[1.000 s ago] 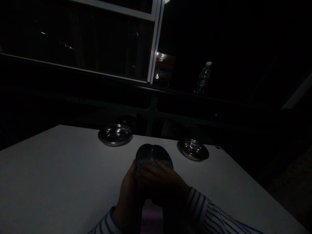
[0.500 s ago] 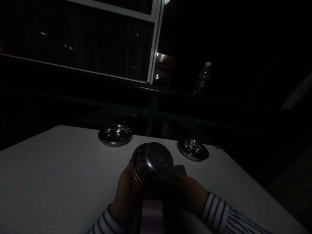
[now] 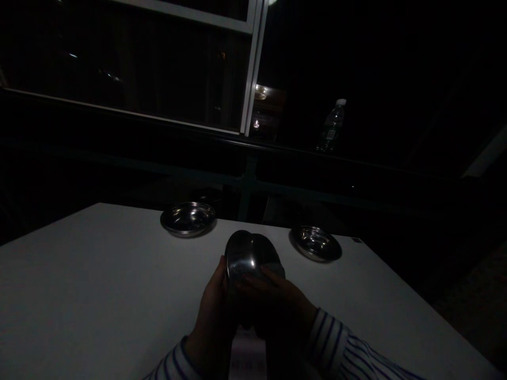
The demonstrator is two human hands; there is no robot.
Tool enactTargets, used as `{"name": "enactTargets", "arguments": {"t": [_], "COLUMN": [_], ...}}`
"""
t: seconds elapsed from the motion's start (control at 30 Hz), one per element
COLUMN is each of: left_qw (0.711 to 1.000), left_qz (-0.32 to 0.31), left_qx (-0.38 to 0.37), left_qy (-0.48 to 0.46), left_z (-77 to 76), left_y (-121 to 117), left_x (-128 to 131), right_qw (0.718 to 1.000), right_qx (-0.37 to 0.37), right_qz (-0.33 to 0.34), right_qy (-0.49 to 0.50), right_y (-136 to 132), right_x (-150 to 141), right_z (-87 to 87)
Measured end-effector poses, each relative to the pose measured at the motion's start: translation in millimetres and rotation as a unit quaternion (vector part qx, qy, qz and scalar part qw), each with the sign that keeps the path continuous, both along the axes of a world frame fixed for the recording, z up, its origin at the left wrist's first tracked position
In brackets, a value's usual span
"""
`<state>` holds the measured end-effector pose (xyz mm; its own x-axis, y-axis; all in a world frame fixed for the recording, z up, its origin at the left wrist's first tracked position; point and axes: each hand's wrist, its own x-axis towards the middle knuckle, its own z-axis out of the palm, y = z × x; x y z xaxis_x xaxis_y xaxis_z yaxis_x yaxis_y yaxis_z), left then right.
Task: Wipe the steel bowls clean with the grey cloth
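Observation:
A shiny metal bowl (image 3: 247,253) is held tilted above the table, its rounded outside and base facing up and away from me. My left hand (image 3: 214,301) grips its rim from the left side, thumb along the edge. Across the bowl's outer wall lies my right hand (image 3: 277,295), fingers bent over a grey cloth (image 3: 278,269) pressed against the metal. Most of the cloth is hidden under the fingers, and deep shadow covers the lower part of both hands.
On the white table (image 3: 119,274), one metal dish (image 3: 188,219) stands at the back left and another dish (image 3: 316,244) at the back right. Beyond the table are a plastic bottle (image 3: 331,126) and a window frame (image 3: 251,74). A pale strip (image 3: 248,356) shows below my hands.
My right hand slid off to the right side of the bowl with the cloth, then came back over its outer wall. The bowl turned a little in my left hand.

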<state>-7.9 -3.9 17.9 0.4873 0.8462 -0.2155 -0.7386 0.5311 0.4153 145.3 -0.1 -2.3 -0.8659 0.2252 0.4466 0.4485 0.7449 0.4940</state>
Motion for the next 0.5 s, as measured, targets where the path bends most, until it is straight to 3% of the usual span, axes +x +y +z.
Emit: {"name": "enactTargets", "arguments": {"t": [0.1,0.3,0.5], "left_qw": [0.999,0.995,0.987], "left_qz": [-0.014,0.084,0.16], "left_qx": [-0.03,-0.05,-0.015], "left_qy": [-0.009,0.011,0.023], "left_z": [5.3,6.4,-9.9], "left_y": [0,2,6], "left_x": [-1,-5,-11], "right_qw": [1.0,0.996,0.988], "right_qx": [-0.019,-0.01,-0.001], "right_qz": [-0.019,-0.017,-0.018], "right_qy": [0.007,0.085,0.154], "right_y": [1,4,5], "right_x": [-10,-30,-50], "right_z": [8.4,14.8,25.9]}}
